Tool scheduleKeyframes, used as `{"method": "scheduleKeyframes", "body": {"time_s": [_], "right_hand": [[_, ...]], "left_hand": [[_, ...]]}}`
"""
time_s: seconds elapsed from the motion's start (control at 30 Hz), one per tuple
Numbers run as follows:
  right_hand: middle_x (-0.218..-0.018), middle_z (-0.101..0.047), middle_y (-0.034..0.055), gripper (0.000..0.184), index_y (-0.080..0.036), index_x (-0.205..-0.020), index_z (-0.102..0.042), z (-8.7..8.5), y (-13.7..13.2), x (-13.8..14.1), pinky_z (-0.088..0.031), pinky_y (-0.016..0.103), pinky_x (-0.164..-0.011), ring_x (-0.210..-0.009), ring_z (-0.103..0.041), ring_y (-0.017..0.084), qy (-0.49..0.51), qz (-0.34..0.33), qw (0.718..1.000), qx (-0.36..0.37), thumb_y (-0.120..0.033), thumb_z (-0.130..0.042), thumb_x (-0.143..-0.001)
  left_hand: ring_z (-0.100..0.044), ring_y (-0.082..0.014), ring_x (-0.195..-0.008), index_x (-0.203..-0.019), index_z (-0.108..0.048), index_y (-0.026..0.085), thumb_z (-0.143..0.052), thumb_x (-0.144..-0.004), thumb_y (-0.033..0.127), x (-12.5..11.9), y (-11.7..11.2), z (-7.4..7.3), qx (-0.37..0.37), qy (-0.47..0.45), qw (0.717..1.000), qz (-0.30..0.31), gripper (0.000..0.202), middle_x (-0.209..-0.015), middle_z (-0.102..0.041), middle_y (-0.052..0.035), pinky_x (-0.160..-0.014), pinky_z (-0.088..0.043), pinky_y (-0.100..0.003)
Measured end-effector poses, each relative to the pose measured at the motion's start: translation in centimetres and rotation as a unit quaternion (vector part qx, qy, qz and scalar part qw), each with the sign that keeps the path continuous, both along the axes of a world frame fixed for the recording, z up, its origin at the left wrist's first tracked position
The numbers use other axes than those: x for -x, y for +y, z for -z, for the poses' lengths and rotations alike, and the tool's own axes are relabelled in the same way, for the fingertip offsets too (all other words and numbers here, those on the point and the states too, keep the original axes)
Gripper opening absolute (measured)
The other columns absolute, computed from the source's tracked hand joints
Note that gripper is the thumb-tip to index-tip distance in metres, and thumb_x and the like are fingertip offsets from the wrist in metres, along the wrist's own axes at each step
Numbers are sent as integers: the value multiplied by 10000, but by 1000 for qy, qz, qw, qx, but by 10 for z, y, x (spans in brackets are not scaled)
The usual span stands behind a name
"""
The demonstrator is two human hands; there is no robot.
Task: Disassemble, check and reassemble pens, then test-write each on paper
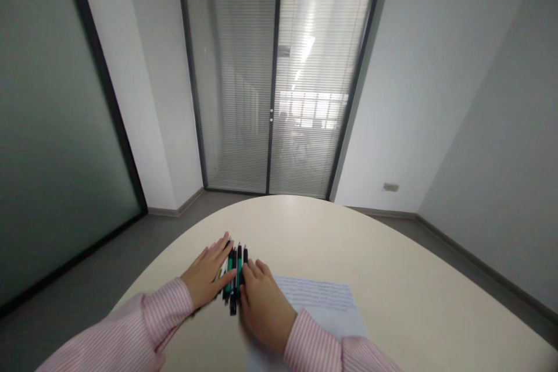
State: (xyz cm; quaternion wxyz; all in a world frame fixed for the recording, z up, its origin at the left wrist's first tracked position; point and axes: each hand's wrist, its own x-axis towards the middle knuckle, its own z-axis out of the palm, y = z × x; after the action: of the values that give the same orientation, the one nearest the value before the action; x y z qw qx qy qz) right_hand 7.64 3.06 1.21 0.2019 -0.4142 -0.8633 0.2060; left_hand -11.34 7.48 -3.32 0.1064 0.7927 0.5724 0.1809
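Head cam: cream table (pixel 314 232) w/ a curved far edge ran beneath L grip (pixel 208 267) & R grip (pixel 267 305) and out ahead of both. Far in front of the grips stood dbl glass doors (pixel 273 70), dark-framed, w/ horiz. blinds (pixel 235 128), brighter on the right half. White walls (pixel 414 99) flanked them; grey floor (pixel 178 238) showed past the table edge. A big frosted panel (pixel 52 128) stood well off to L grip's left; a small plate (pixel 391 187) sat low on the wall, ahead & right of R grip.

The pens (pixel 239 261) lay bunched betw. the two grips, roughly parallel, pointing away: mostly blk, some w/ bright green sections, thin tips at the far end. Exact no. unclear, as L grip hid part. L grip was open, fingers stretched fwd, thumb over the pens. R grip's fingers curled against their right side; can't tell if closed on any. Paper (pixel 318 296) w/ lines of writing lay just right of R grip; striped pink-&-white sleeves (pixel 314 337) were behind both grips.
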Motion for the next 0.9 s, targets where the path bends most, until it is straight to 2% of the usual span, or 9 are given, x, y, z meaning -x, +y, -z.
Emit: {"method": "scheduleKeyframes", "body": {"time_s": [0.1, 0.23, 0.33, 0.4, 0.47, 0.67, 0.77, 0.83, 0.9], "right_hand": [[-1301, -510, 245, 420, 25, -1229, -520, -2, -2, -4, -243, 463, -1094, -1258, -408, 320, 2, 2, 1000, -10, -82, -412, -838], [-1342, -489, 181, 520, -59, -1299, -473, -6, -5, -9, -322, 380, -1069, -1253, -418, 288, 15, -19, 1000, -5, -215, -559, -810], [-1392, -434, 182, 636, -74, -1306, -468, -6, -7, -12, -283, 369, -1092, -1298, -357, 305, 13, -69, 998, 6, -269, -667, -734], [-1418, -398, 181, 644, -82, -1316, -456, -4, -8, -14, -266, 372, -1100, -1318, -325, 307, 14, -77, 997, 11, -266, -668, -737], [-1424, -392, 170, 639, -103, -1329, -443, -3, -8, -15, -267, 378, -1099, -1321, -322, 301, 15, -74, 997, 15, -253, -660, -747], [-1418, -405, 157, 572, -135, -1304, -485, -4, -9, -16, -292, 396, -1084, -1313, -335, 303, 12, -70, 997, 13, -237, -648, -764], [-1417, -407, 156, 569, -139, -1302, -489, -5, -9, -16, -302, 405, -1078, -1311, -338, 307, 10, -67, 998, 15, -241, -650, -766], [-1416, -408, 156, 572, -138, -1303, -487, -5, -9, -16, -301, 404, -1078, -1311, -336, 307, 10, -67, 998, 15, -244, -652, -766], [-1412, -412, 155, 571, -135, -1300, -490, -4, -9, -16, -295, 396, -1082, -1309, -339, 302, 12, -69, 998, 11, -240, -654, -763]], "left_hand": [[-115, -324, -1387, -1450, -238, 138, -300, -920, 517, 11, 0, -3, 18, 72, 997, 35, 655, -1519, -148, -116, -1080, -225, -524], [-82, -318, -1389, -1469, -158, 169, -223, -917, 588, 32, 0, -8, 62, 70, 993, 70, 696, -1521, -187, -97, -1096, -204, -493], [-35, -316, -1393, -1473, -137, 164, -249, -847, 700, 47, -5, -7, 55, 41, 991, 118, 831, -1535, -127, -105, -1109, -145, -467], [20, -335, -1388, -1473, -132, 187, -319, -762, 778, 57, -9, -5, 49, 24, 987, 151, 943, -1545, -29, -101, -1099, -129, -488], [38, -354, -1383, -1472, -131, 210, -384, -687, 820, 67, -14, -2, 51, 14, 985, 167, 1025, -1546, 4, -105, -1085, -133, -515], [-3, -362, -1384, -1460, -194, 252, -474, -589, 844, 79, -28, 4, 32, -7, 986, 161, 1090, -1548, -22, -111, -1081, -129, -518], [-32, -351, -1389, -1471, -128, 238, -541, -555, 824, 76, -34, 2, 23, -14, 988, 154, 1162, -1545, -26, -128, -1087, -114, -508], [-47, -349, -1391, -1467, -149, 245, -567, -575, 794, 73, -36, -1, 17, -16, 989, 145, 1128, -1546, -46, -125, -1088, -120, -511], [-72, -339, -1393, -1437, -262, 248, -558, -622, 768, 69, -36, -5, 12, -33, 990, 139, 1011, -1546, -85, -115, -1092, -156, -494]]}}
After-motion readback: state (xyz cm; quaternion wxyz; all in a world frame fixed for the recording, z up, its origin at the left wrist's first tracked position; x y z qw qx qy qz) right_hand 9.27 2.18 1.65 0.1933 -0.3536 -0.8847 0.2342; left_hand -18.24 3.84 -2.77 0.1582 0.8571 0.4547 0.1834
